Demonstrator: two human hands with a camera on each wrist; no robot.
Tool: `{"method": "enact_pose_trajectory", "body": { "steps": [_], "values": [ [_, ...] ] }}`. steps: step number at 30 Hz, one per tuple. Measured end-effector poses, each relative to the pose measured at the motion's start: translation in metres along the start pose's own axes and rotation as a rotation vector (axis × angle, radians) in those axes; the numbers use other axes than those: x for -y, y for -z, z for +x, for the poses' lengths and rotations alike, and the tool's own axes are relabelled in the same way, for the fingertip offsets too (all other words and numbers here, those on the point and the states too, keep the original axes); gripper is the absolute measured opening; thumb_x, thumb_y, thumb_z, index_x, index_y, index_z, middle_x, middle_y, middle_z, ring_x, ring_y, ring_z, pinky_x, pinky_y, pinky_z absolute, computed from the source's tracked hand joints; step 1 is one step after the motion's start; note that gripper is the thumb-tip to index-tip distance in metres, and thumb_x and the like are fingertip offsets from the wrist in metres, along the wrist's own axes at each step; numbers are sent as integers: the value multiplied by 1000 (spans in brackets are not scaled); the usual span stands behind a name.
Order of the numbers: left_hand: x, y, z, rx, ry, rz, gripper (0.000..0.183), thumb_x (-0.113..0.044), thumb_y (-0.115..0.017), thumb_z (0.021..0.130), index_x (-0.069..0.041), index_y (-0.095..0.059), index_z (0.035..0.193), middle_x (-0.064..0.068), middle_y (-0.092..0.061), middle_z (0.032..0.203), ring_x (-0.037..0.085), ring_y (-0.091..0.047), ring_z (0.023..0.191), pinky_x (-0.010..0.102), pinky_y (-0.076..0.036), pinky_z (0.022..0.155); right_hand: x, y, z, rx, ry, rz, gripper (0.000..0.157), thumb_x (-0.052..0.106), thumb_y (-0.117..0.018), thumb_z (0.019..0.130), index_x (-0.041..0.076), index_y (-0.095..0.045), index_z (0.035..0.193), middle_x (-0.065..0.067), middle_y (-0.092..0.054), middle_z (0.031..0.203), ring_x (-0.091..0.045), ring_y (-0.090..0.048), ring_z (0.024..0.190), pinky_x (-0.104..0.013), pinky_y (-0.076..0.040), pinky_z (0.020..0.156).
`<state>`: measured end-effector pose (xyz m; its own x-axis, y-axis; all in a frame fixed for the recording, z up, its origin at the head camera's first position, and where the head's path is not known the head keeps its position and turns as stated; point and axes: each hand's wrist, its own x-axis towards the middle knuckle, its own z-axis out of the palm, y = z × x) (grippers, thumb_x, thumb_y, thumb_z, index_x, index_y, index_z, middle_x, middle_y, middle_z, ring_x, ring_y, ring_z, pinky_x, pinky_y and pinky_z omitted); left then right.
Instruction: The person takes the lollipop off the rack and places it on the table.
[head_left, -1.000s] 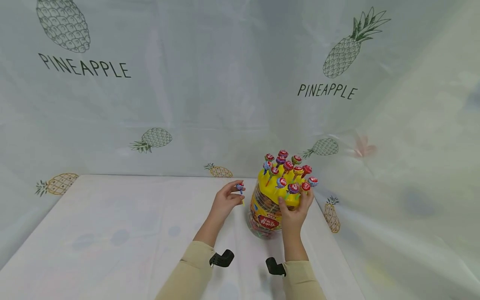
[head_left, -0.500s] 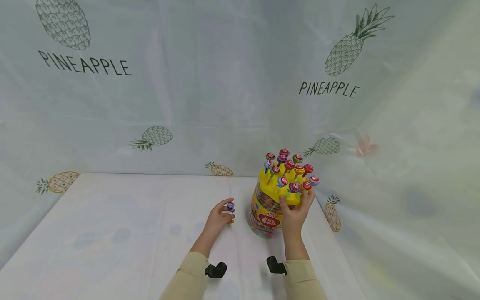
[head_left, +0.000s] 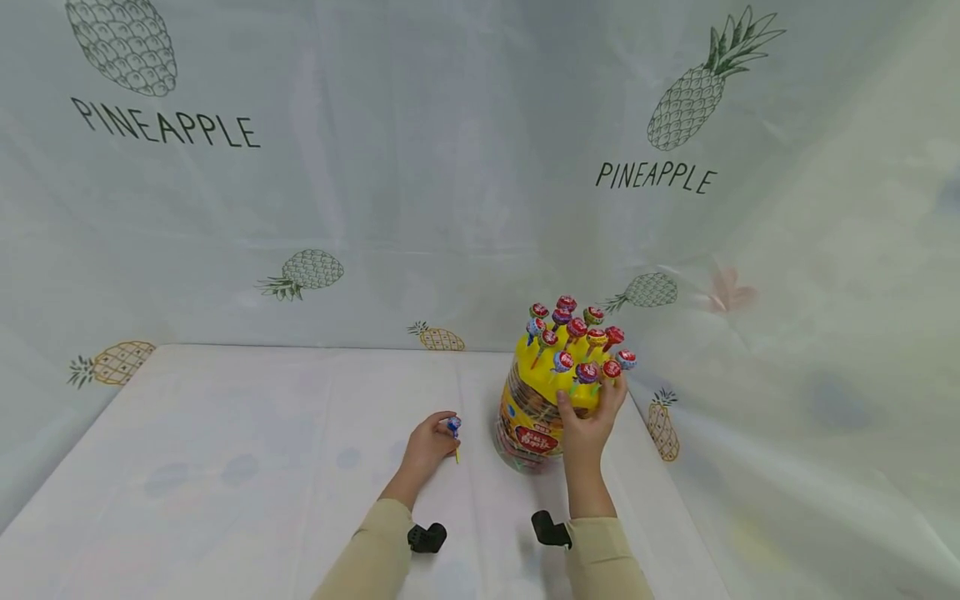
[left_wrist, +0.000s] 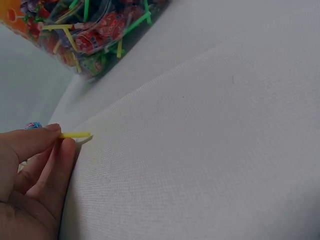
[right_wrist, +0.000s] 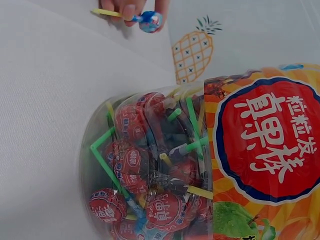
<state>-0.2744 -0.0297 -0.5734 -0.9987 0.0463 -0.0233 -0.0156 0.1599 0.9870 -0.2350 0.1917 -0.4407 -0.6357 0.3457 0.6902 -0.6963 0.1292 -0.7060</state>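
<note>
My left hand pinches a blue-wrapped lollipop by its stick, just left of a big candy jar. In the left wrist view the yellow stick pokes out past the thumb and fingertips, close over the tablecloth. My right hand grips the jar near its top, thumb on the front and fingers around the right side. Several wrapped lollipops stand upright in the jar's yellow lid. Through the clear lower wall, more lollipops with green and yellow sticks show inside.
A white cloth covers the table, whose back edge meets a pineapple-print curtain. The curtain also runs along the right side, close to the jar. A black wrist camera sits on the left sleeve, another on the right.
My left hand has moved down and left, away from the jar, with the lollipop in its fingers, low over the table. My right hand and the jar have stayed put.
</note>
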Motion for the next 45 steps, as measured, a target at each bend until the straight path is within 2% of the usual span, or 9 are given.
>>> {"method": "enact_pose_trajectory", "body": {
  "steps": [5,9,13,19,23,29,36,41,45],
  "values": [
    [-3,1,4,5,-18,81,51,10,-75,76,4,-61,124,6,-63,80,13,-62,66,27,-55,59,-6,2,0,7,-19,15,62,-12,-64,84,-2,-42,142,-5,-19,149,-27,-36,132,-27,-41,103],
    [-6,3,6,58,-5,110,52,8,-76,77,4,-60,125,5,-61,79,12,-60,63,27,-54,57,-17,5,0,5,-25,17,62,-12,-65,84,-2,-44,141,-6,-18,151,-27,-36,131,-27,-42,102],
    [-3,6,12,115,-17,204,51,1,-78,78,1,-59,126,2,-60,74,11,-58,55,26,-51,54,-27,8,-1,1,-8,13,61,-5,-68,85,2,-46,141,-5,-16,152,-28,-36,132,-27,-41,102],
    [-1,11,18,173,-25,286,51,-5,-79,80,-1,-60,127,0,-59,70,11,-54,49,27,-49,52,-30,8,-2,-5,0,17,61,-4,-68,85,3,-47,142,-6,-17,152,-30,-36,132,-27,-42,102],
    [-1,11,20,174,-37,316,51,-7,-80,79,-2,-61,126,-1,-57,68,11,-52,48,27,-48,51,-25,7,-2,-2,-12,32,63,-13,-64,84,0,-45,142,-10,-15,152,-29,-35,133,-28,-41,103],
    [-3,10,19,168,-30,343,52,-8,-80,80,-3,-60,128,-1,-57,67,11,-52,48,28,-47,54,-7,1,-1,3,2,24,60,-11,-64,84,-4,-44,140,-16,-15,151,-26,-37,131,-25,-41,102],
    [-5,8,19,164,-38,391,53,-10,-81,80,-5,-60,129,-2,-57,65,11,-52,47,29,-47,60,-2,1,0,14,-18,24,58,-13,-62,85,-3,-45,140,-9,-17,151,-28,-35,133,-27,-41,103],
    [-3,8,19,156,-50,414,54,-12,-81,80,-6,-61,129,-3,-57,65,11,-51,47,29,-45,58,-2,2,-1,16,-58,22,58,-10,-64,86,-1,-45,140,-5,-17,152,-27,-34,134,-27,-41,103],
    [-5,8,19,156,-42,374,56,-13,-81,80,-6,-60,130,-2,-58,69,11,-51,48,28,-46,55,-2,2,-1,19,-36,17,58,-10,-63,86,-3,-44,140,-7,-17,151,-28,-34,133,-27,-41,103]
  ]
}}
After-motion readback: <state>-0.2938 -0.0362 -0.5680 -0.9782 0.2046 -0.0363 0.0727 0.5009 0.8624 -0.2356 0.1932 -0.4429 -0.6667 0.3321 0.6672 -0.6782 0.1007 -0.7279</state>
